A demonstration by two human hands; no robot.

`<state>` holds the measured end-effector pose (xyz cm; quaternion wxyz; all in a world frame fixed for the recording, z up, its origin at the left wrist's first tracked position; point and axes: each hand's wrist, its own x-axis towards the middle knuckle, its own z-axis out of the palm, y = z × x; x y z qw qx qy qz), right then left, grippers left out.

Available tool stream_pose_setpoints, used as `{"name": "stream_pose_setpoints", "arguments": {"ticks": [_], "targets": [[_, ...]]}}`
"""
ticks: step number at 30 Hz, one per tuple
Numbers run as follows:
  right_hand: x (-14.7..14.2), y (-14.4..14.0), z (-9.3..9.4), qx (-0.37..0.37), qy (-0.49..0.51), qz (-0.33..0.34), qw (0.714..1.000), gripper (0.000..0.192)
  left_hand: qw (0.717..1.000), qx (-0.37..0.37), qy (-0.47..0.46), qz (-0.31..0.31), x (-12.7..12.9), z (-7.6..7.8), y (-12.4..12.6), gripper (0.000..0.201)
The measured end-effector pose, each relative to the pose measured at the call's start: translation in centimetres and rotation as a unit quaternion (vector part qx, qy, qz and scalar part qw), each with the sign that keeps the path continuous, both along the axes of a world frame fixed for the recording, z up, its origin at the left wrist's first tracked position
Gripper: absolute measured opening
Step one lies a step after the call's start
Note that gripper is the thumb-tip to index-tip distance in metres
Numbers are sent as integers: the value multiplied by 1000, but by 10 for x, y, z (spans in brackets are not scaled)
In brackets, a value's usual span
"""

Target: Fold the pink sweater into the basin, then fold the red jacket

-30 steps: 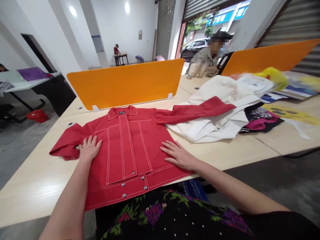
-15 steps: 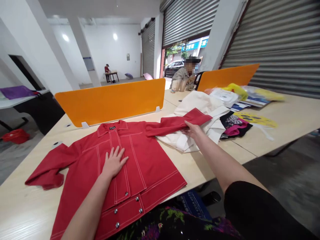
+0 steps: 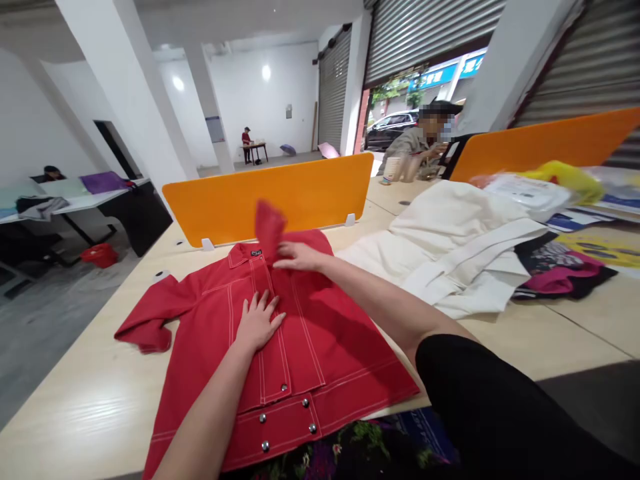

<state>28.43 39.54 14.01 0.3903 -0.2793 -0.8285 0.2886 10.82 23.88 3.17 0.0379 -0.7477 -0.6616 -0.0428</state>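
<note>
A red jacket point(image 3: 225, 327) with white stitching and metal snap buttons lies front up on the wooden table point(image 3: 80, 413). My left hand point(image 3: 259, 321) rests flat on its chest beside the placket, fingers spread. Above the jacket's collar area, my right hand point(image 3: 297, 257) grips one sleeve point(image 3: 270, 230), whose cuff end is lifted and blurred by motion. That sleeve is folded inward over the jacket's upper front. The other sleeve point(image 3: 150, 317) lies out to the left on the table.
White fabric point(image 3: 450, 233) is heaped right of the jacket, with dark and pink cloth point(image 3: 565, 270) and plastic-wrapped packets point(image 3: 530, 190) beyond. Orange dividers point(image 3: 270, 193) stand along the table's middle. A person point(image 3: 425, 140) sits across, near a paper cup point(image 3: 391, 171).
My right hand has carried the sleeve from the right, off the white fabric, in over the jacket's front. My left hand stays flat on the jacket. The view has turned left.
</note>
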Motion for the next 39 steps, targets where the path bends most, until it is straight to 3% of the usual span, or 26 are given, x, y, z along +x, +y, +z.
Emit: {"name": "stream_pose_setpoints", "arguments": {"ticks": [2,5,7,9,11,15,21,26,28,32,36,39], "targets": [[-13,-11,-26,18,-107,-1,994,34,1000,3,-2,2,0,-1,-1,60],[0,-15,-64,39,-271,-140,952,42,1000,14,-12,3,-1,-3,-2,59],[16,-11,-86,31,-321,-202,925,48,998,41,-38,-7,-2,-4,-2,57],[28,-6,-101,30,-351,-223,909,52,993,84,-81,-10,-7,-3,-2,49],[34,-2,-111,45,-383,-234,892,54,982,147,-112,32,-15,2,-2,40],[36,3,-119,85,-394,-226,887,54,951,234,-85,186,-42,11,-4,43],[37,5,-123,86,-363,-234,898,52,977,4,-15,213,-68,1,-4,62],[33,-6,-112,151,-297,-198,922,55,974,-17,-17,224,-67,-2,-4,65],[28,-12,-111,149,-313,-142,927,57,974,-16,-28,224,-67,0,-4,66],[21,-15,-119,75,-392,-51,915,61,973,6,-81,218,-69,-2,-6,65],[22,-11,-126,78,-388,-46,917,64,962,62,-165,210,-71,-8,-4,57],[24,-9,-128,82,-382,-45,919,64,926,139,-262,234,-79,-6,-2,41]]}}
